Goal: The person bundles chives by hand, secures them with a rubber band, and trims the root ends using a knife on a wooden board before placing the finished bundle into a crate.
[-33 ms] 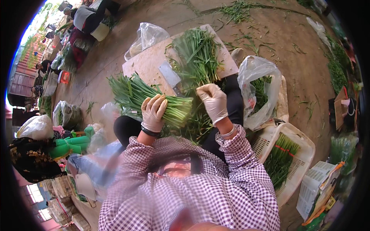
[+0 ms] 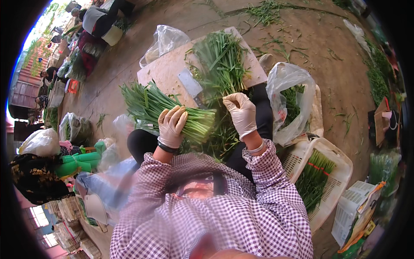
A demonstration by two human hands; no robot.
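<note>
My left hand (image 2: pixel 171 127), in a pale glove, grips a bundle of long green leafy stems (image 2: pixel 151 103), pale ends pointing right. To its right, my gloved right hand (image 2: pixel 241 113) has its fingers pinched near the tips, on something too small to make out. Beyond both hands a pale board (image 2: pixel 153 75) carries a metal cleaver blade (image 2: pixel 189 82) and a larger heap of greens (image 2: pixel 220 60). Loose leaves (image 2: pixel 220 149) lie below the hands, between my dark-clad legs.
At right stand an open plastic bag (image 2: pixel 302 99) of greens and a white crate (image 2: pixel 334 194) with banded bundles. A clear bag (image 2: pixel 161 41) lies behind the board. Bags and green rolls (image 2: pixel 77 164) crowd the left. Other people (image 2: pixel 103 19) sit at upper left.
My right hand has shifted slightly up and to the right. My left hand and the bundle look the same.
</note>
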